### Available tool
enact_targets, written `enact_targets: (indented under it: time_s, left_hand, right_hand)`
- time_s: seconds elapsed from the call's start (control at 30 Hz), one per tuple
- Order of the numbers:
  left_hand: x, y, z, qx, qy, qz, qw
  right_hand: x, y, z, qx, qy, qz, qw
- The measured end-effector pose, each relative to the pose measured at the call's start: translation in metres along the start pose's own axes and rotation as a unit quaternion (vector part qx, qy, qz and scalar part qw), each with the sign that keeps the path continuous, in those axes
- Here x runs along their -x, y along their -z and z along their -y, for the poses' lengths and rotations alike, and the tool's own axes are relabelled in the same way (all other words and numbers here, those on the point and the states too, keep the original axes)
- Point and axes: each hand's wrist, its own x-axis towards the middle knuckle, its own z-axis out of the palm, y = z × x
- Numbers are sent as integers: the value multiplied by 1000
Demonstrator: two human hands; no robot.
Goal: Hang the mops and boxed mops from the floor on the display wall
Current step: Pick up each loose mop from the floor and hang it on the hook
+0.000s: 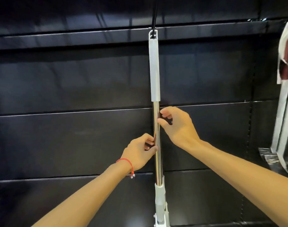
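Observation:
A mop (154, 71) with a grey grip and a shiny metal shaft hangs upright in the middle of the black display wall (66, 82). The loop at its top sits on a black hook (154, 22). My left hand (140, 153) pinches the metal shaft from the left, low down. My right hand (176, 125) touches the shaft from the right a little higher, thumb and fingertips curled round it. The mop's white lower joint (160, 199) runs out of the bottom of the view.
A white and dark red boxed mop (285, 79) hangs at the right edge of the wall. Below it, crinkled clear plastic wrap (267, 156) shows. Horizontal slat rails cross the wall to the left and right of the mop.

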Motion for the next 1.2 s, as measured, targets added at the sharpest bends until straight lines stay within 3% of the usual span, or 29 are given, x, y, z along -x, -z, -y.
enact_targets:
  time_s: [0.13,0.37,0.63,0.87,1.2]
  left_hand:
    - [54,5,-1,-122,22,2,992]
    - [153,14,-1,-293,0,69,953]
    - [269,23,-10,-414,33,96,905]
    - [406,5,-16,-435,124,64,889]
    - [639,-39,-79,-437,304,61,844]
  right_hand:
    - [65,16,9,104,33,82,991]
    - [170,20,32,240,133,220,936]
    - [274,15,52,188,170,253,934]
    - [369,9,57,96,206,283,932]
    - [530,28,101,-5,314,389,866]
